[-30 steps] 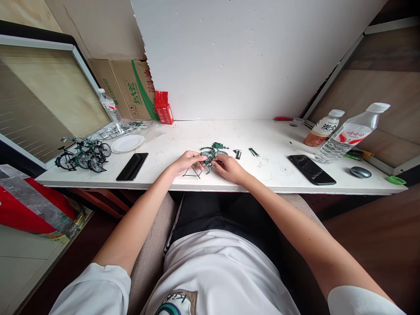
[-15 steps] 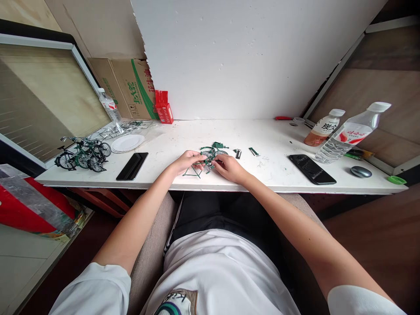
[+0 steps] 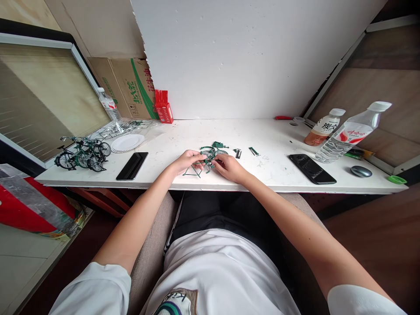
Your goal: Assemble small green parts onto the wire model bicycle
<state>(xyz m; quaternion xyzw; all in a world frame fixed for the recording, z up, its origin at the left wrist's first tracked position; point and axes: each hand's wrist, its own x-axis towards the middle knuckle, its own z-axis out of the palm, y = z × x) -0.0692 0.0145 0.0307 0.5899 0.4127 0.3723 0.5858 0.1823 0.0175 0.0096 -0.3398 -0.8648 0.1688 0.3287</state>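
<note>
A small green model bicycle (image 3: 209, 156), partly built, lies on the white table (image 3: 183, 138) just past the near edge. My left hand (image 3: 186, 162) pinches its frame from the left, fingers closed. My right hand (image 3: 229, 167) grips it from the right, fingers curled. A thin green frame piece (image 3: 193, 173) sticks out below my left hand. Loose green parts (image 3: 253, 152) and a small metal piece (image 3: 238, 153) lie just right of the model.
Finished green model bicycles (image 3: 82, 154) stand at the left end beside a white plate (image 3: 127, 143) and a black phone (image 3: 132, 166). Another black phone (image 3: 311, 169), two bottles (image 3: 351, 133), a mouse (image 3: 360, 171) and a green cap (image 3: 396, 180) sit right. A cardboard box (image 3: 129, 87) and red carton (image 3: 164, 111) stand at the back.
</note>
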